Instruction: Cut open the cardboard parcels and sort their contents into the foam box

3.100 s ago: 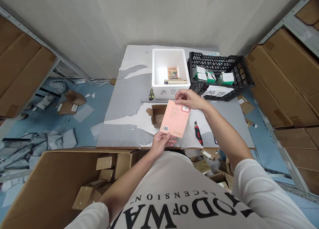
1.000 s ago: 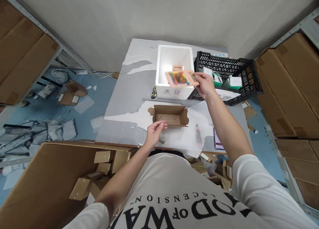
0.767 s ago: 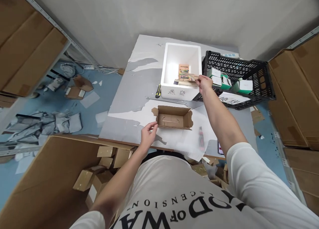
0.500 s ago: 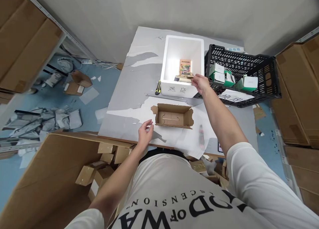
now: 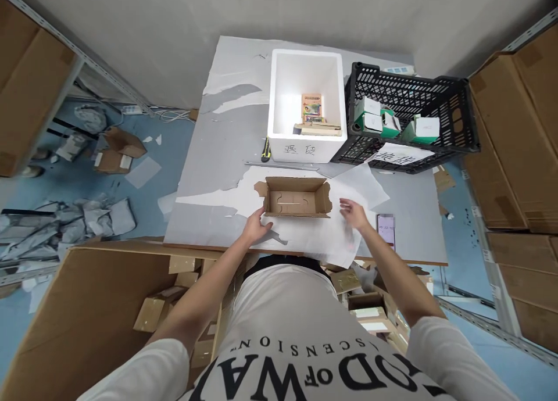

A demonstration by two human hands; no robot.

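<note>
Left hand and right hand loosely spread, flanking open carton; gripping both ends evenly would steady it.

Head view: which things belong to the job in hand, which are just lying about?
Likely in the job:
open cardboard box, between left hand and right hand
white foam box with books
perhaps the black crate

Probably just lying about:
yellow knife
phone on the table
grey bags on the floor

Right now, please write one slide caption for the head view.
Left hand and right hand flank an open cardboard box; behind it, a white container holds books.
</note>
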